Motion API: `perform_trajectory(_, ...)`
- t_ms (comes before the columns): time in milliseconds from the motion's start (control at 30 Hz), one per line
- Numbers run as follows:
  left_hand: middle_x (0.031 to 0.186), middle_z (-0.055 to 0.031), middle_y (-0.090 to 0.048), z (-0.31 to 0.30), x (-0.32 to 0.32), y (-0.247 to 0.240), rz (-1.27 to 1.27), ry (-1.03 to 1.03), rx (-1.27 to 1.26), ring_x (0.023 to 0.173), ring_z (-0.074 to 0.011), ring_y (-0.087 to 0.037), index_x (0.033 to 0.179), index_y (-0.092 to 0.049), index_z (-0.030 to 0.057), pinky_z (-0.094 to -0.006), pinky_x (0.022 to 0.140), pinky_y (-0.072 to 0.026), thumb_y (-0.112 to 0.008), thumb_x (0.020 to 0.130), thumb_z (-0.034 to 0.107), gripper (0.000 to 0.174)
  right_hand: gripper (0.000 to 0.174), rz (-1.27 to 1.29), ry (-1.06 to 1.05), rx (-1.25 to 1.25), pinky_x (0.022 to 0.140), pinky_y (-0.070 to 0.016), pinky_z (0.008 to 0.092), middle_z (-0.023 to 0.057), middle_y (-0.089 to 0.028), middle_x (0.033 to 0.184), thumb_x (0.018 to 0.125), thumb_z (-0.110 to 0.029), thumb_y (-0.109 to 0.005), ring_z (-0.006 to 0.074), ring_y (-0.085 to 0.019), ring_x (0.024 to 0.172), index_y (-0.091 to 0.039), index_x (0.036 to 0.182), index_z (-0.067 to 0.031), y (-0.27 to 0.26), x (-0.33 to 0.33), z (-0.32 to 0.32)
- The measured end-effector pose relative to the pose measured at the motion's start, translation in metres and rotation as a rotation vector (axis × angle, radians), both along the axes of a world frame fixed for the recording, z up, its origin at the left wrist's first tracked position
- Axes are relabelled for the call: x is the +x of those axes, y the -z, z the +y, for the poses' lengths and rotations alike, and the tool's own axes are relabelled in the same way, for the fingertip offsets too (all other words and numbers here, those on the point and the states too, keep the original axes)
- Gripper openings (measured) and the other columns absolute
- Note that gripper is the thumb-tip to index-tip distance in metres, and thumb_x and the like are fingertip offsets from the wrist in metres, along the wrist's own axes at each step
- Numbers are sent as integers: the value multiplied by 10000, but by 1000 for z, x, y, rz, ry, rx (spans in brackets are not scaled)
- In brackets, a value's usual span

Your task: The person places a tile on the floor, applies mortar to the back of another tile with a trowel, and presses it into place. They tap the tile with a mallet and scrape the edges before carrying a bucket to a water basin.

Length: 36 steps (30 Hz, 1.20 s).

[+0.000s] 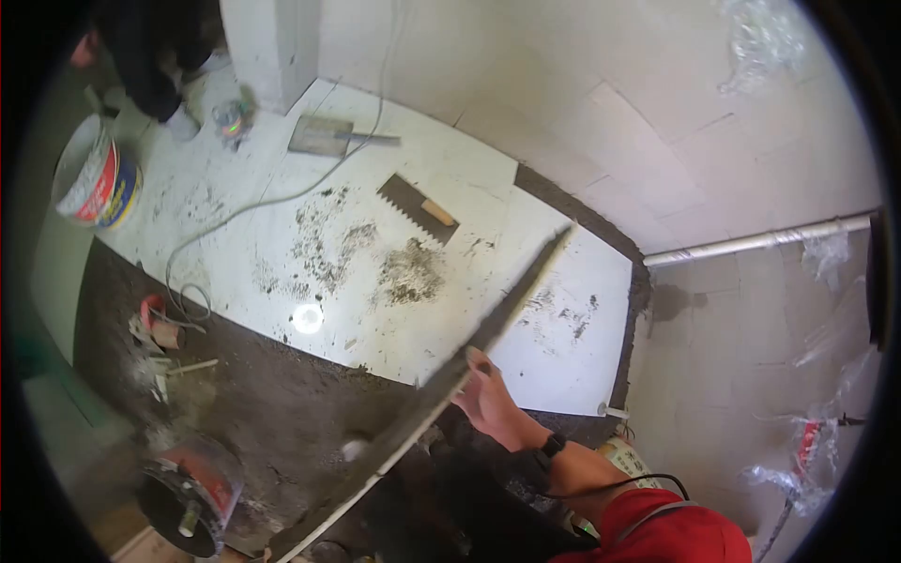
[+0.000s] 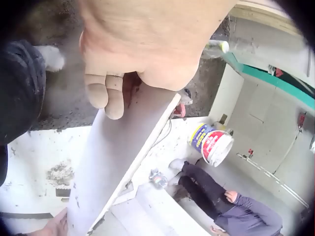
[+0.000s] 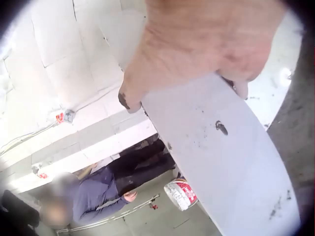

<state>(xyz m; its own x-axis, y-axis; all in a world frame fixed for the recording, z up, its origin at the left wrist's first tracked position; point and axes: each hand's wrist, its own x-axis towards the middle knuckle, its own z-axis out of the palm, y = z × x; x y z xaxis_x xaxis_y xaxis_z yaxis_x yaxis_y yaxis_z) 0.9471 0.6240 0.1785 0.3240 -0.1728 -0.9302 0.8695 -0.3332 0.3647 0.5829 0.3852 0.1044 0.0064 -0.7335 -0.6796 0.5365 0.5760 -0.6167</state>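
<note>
A large white floor tile (image 1: 511, 305) stands tilted on edge, its grey back coated with mortar in the head view. My right hand (image 1: 488, 403) grips its long edge, with a watch on that wrist. Seen from the right wrist, that hand (image 3: 206, 54) has its thumb at one edge and fingers over the other side of the smooth white face. In the left wrist view my left hand (image 2: 140, 44) holds the tile (image 2: 118, 142) by an edge, two fingers bent over it. Beneath lie laid white tiles (image 1: 253, 244) smeared with mortar, beside the dark mortar bed (image 1: 272, 422).
A notched trowel (image 1: 413, 208) and a flat trowel (image 1: 324, 137) lie on the laid tiles. A grey cable runs across to a red-handled tool (image 1: 155, 314). Buckets (image 1: 122, 192) stand at the left and lower left. Another person (image 2: 231, 196) stands near the far wall.
</note>
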Motion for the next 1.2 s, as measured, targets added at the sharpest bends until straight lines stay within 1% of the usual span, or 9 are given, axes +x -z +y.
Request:
perform_trajectory(100, 799, -105, -606, -28, -20, -22, -71, 18, -15, 634, -241, -553, 881, -577, 62, -368, 543, -484, -442, 963, 339, 319, 416, 136, 215, 246, 931, -470, 515, 96, -579, 1152, 914, -386, -545, 281, -584, 1070, -471, 1227, -123, -71, -42, 26)
perform_trajectory(167, 820, -126, -619, -71, -48, -48, -213, 248, -176, 699, -261, -588, 952, -592, 27, -377, 602, -498, -483, 960, 337, 328, 452, -4, 355, 186, 886, -498, 483, 135, -580, 1126, 954, -455, -494, 293, -603, 1006, -469, 1240, -106, -78, -87, 53)
perform_trajectory(267, 1028, -59, -542, -110, -69, -31, -415, 555, -391, 925, -184, -556, 1251, -446, 90, -355, 648, -509, -555, 947, 372, 428, 474, -15, 544, 81, 935, -470, 524, 168, -551, 1215, 963, -471, -454, 326, -570, 1078, -444, 1270, -109, -125, -129, 63)
perform_trajectory(400, 1008, -67, -568, -209, -118, -56, -660, 983, -638, 924, -193, -591, 1164, -529, -11, -304, 800, -494, -516, 901, 69, 275, 482, -76, 723, -81, 963, -436, 555, 160, -505, 1274, 969, -480, -413, 341, -518, 1159, -426, 1292, -123, -188, -182, 60)
perform_trajectory(633, 918, -25, -576, -331, -249, -46, -855, 1269, -840, 832, -100, -544, 1049, -562, -19, -241, 763, -457, -648, 821, 3, 244, 526, -43, 1015, 57, 948, -435, 563, 116, -483, 1295, 950, -511, -422, 337, -512, 1174, -409, 1306, -125, -184, -302, 67)
perform_trajectory(767, 838, -9, -587, -370, -328, -33, -859, 1424, -714, 755, -87, -541, 1029, -557, -21, -232, 712, -463, -676, 816, 25, 248, 593, -61, 932, 111, 898, -466, 548, 151, -468, 1293, 930, -556, -445, 346, -512, 1147, -392, 1337, -128, -150, -379, 44)
perform_trajectory(900, 792, -39, -591, -411, -415, -57, -691, 1501, -355, 665, -75, -565, 1040, -506, 5, -219, 564, -463, -629, 801, -46, 274, 524, -13, 968, 315, 907, -430, 608, 115, -512, 1123, 877, -549, -554, 339, -530, 1061, -431, 1214, -167, -108, -458, 18)
perform_trajectory(1100, 795, -57, -591, -484, -524, -72, -670, 1464, -501, 629, -103, -578, 1049, -472, 12, -236, 530, -486, -592, 786, -86, 305, 384, -56, 1000, 329, 837, -465, 603, 52, -490, 913, 905, -535, -536, 256, -549, 843, -439, 1112, -226, -107, -556, -47)
perform_trajectory(1200, 857, -68, -604, -529, -568, -72, -673, 1485, -492, 674, -108, -585, 1067, -457, 2, -235, 545, -475, -593, 779, -96, 334, 497, -73, 976, 305, 902, -454, 579, 108, -498, 1039, 976, -491, -403, 275, -570, 946, -274, 1402, -268, -107, -590, -74)
